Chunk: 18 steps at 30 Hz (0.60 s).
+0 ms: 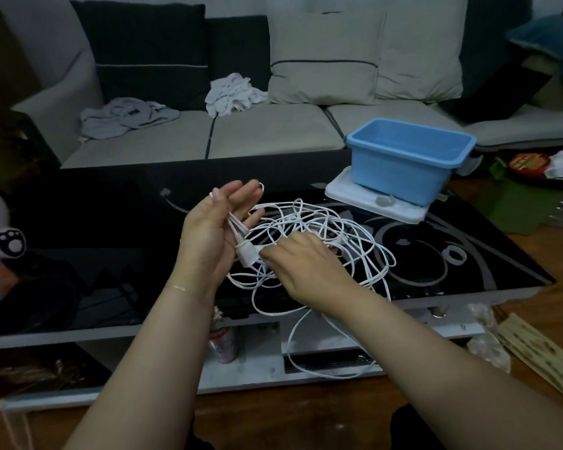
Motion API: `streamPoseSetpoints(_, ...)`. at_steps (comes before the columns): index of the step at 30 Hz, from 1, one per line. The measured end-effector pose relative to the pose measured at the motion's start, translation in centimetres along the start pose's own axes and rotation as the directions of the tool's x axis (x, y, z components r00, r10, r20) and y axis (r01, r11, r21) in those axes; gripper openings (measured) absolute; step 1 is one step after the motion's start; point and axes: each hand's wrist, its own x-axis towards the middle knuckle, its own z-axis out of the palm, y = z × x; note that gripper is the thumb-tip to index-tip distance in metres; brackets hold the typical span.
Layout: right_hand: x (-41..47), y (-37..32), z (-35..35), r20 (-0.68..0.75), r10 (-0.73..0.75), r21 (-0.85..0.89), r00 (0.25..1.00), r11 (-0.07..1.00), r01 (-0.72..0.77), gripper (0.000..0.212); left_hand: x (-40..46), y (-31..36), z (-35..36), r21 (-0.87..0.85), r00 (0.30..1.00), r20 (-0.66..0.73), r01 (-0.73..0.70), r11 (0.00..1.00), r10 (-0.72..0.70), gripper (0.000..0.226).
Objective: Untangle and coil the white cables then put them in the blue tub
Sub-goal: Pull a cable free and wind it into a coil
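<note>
A tangle of thin white cables (325,228) lies on the black glass table (111,222), with one loop hanging over the front edge. My left hand (215,232) is held upright with its fingers straight, and several cable strands and a white plug (246,253) lie across its palm. My right hand (306,267) rests palm down on the tangle, its fingertips pinching the cable right beside the plug. The blue tub (407,157) stands empty at the table's far right corner on a white lid (364,198).
A grey sofa (273,131) with cushions and crumpled clothes runs behind the table. A can (223,344) stands on the shelf under the table. Packets and clutter lie on the floor at the right. A plush toy (0,235) sits at the left edge.
</note>
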Motion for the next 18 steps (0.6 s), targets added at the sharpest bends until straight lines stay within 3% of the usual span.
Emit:
streamPoseSetpoints(3,0.2,-0.2,-0.4,-0.008,0.0,-0.01,1.0,1.0,0.0,0.019,-0.2,-0.8,0.5,0.314,0.998,-0.008,-0.06,0.948,0.066,0.027)
streamPoseSetpoints(6,0.5,-0.2,-0.5,-0.028,0.001,-0.027,1.0,1.0,-0.002,0.023,-0.7,-1.7,1.0,0.645,0.99,0.07,-0.141,0.751,0.127,0.024)
streamPoseSetpoints(7,0.6,-0.2,-0.6,-0.049,-0.001,-0.045,0.999,0.999,-0.002,0.025,-0.8,-1.9,0.9,0.753,0.986,0.119,-0.169,0.636,0.12,0.021)
streamPoseSetpoints(9,0.8,-0.2,-1.1,-0.105,0.012,-0.085,0.994,0.996,-0.021,0.03,-0.9,-2.1,0.6,0.941,0.974,0.218,-0.227,0.251,0.063,0.015)
streamPoseSetpoints(10,0.8,-0.1,-1.4,-0.129,0.029,-0.103,0.991,0.994,-0.042,0.032,-1.0,-2.0,0.7,0.966,0.967,0.254,-0.255,0.035,0.033,0.015)
streamPoseSetpoints(11,0.9,0.0,-1.7,-0.148,0.045,-0.12,0.988,0.991,-0.063,0.034,-1.1,-2.1,0.8,0.956,0.961,0.275,-0.271,-0.117,0.017,0.019)
streamPoseSetpoints(12,1.0,0.2,-2.0,-0.152,0.061,-0.129,0.986,0.988,-0.081,0.034,-1.2,-2.0,1.0,0.94,0.957,0.288,-0.283,-0.192,-0.002,0.024)
streamPoseSetpoints(16,0.9,2.6,-3.6,0.005,0.145,-0.09,0.989,0.985,-0.144,0.026,-1.1,-1.2,0.9,0.931,0.967,0.198,-0.237,-0.278,-0.161,0.052)
streamPoseSetpoints(18,0.5,4.5,-4.3,0.001,0.212,-0.087,0.977,0.973,-0.211,0.018,-0.9,-0.8,0.2,0.958,0.949,0.152,-0.21,-0.196,-0.275,0.051)
